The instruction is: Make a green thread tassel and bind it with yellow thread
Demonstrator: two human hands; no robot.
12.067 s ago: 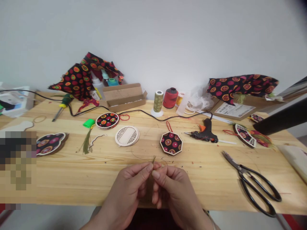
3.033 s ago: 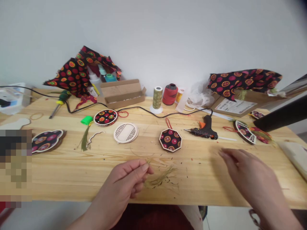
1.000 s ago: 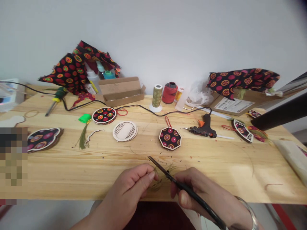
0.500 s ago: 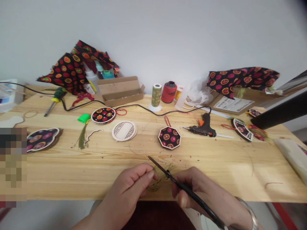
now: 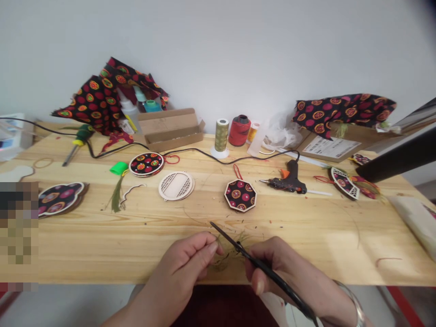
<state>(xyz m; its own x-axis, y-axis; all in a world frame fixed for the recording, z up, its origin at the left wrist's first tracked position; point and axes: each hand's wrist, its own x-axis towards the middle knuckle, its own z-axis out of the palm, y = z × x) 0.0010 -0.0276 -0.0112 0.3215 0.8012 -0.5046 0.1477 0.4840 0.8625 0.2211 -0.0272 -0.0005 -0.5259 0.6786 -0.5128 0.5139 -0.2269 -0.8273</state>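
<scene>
My left hand (image 5: 189, 265) pinches a small tuft of olive-green thread (image 5: 225, 260) near the front edge of the wooden table (image 5: 102, 240). My right hand (image 5: 293, 277) grips black scissors (image 5: 252, 261). Their blades point up and left, and the tips lie just past my left fingertips, against the thread. Loose green strands lie on the wood around the tuft.
Behind my hands lie an octagonal fabric ornament (image 5: 240, 195), a round wooden lattice disc (image 5: 176, 185), a round fabric ornament (image 5: 146, 164), a green tassel (image 5: 117, 193) and a black glue gun (image 5: 288, 181) with its cord. Thread spools (image 5: 222, 135), a cardboard box (image 5: 168, 129) and patterned fabric (image 5: 102, 97) line the wall.
Over twelve seconds, my right hand left the thread, reached right, took the scissors off the table and brought them to the tuft. In the last second, hands and scissors have hardly moved.
</scene>
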